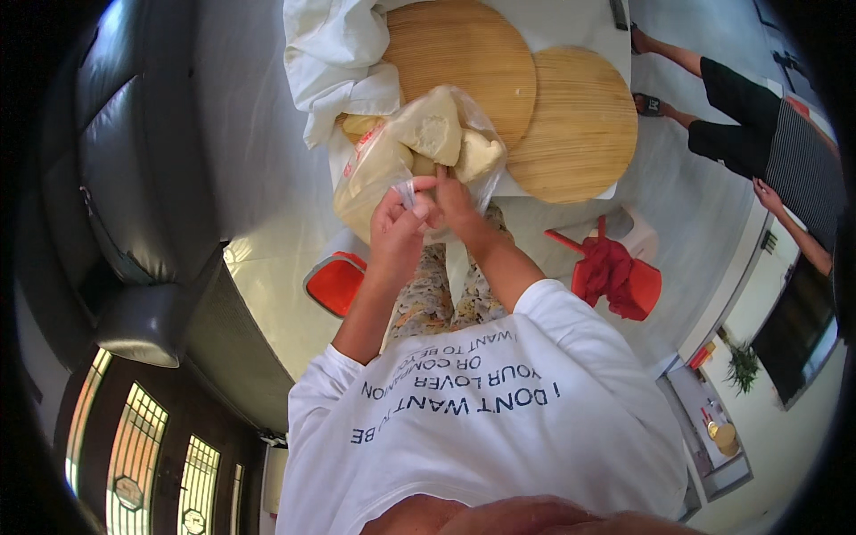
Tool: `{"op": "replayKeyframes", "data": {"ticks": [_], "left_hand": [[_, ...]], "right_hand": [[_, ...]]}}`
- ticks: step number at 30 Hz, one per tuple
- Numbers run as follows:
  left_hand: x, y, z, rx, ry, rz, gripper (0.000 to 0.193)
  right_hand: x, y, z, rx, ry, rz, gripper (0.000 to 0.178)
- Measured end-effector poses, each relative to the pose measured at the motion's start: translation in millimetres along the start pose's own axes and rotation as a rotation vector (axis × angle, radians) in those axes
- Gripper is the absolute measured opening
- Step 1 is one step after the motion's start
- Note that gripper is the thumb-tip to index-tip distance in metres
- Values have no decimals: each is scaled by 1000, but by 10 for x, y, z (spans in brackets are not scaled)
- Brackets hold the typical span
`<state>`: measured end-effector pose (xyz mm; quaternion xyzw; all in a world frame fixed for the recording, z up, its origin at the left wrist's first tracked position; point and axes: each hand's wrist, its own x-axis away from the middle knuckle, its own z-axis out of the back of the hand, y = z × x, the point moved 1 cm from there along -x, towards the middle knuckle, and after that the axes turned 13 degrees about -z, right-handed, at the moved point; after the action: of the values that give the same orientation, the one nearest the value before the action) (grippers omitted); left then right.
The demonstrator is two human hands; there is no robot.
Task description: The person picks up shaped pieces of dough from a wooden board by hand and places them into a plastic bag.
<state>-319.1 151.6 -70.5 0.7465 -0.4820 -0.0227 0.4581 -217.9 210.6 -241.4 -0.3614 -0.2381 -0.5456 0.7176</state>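
A clear plastic bag with red print rests at the table's near edge, its mouth spread wide. Inside it are several pale, doughy pieces that look like steamed buns; a large one with a rough torn face lies on top, and another pale bun sits to its right. My left hand is closed, pinching the bag's near rim between thumb and fingers. Close against it, my right hand also grips the rim, one finger pointing toward the buns. Its other fingertips are partly hidden.
Two round slatted wooden boards overlap on the white table, beside a white cloth. Red stools stand left and right, the right one bearing a dark red cloth. Another person is at the right; a dark sofa fills the left.
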Motion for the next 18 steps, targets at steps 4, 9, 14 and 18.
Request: {"op": "replayKeyframes", "data": {"ticks": [4,9,14,18], "left_hand": [[32,-44,145,23,-5,14,35],[80,13,140,42,41,19,27],[84,-7,158,47,45,34,27],[121,-44,157,34,43,39,26]], "right_hand": [[-99,78,-1,-72,12,1,47],[-112,15,-2,-227,144,-65,31],[-97,89,43,-280,184,-54,16],[160,328,426,-622,-93,-55,16]]}}
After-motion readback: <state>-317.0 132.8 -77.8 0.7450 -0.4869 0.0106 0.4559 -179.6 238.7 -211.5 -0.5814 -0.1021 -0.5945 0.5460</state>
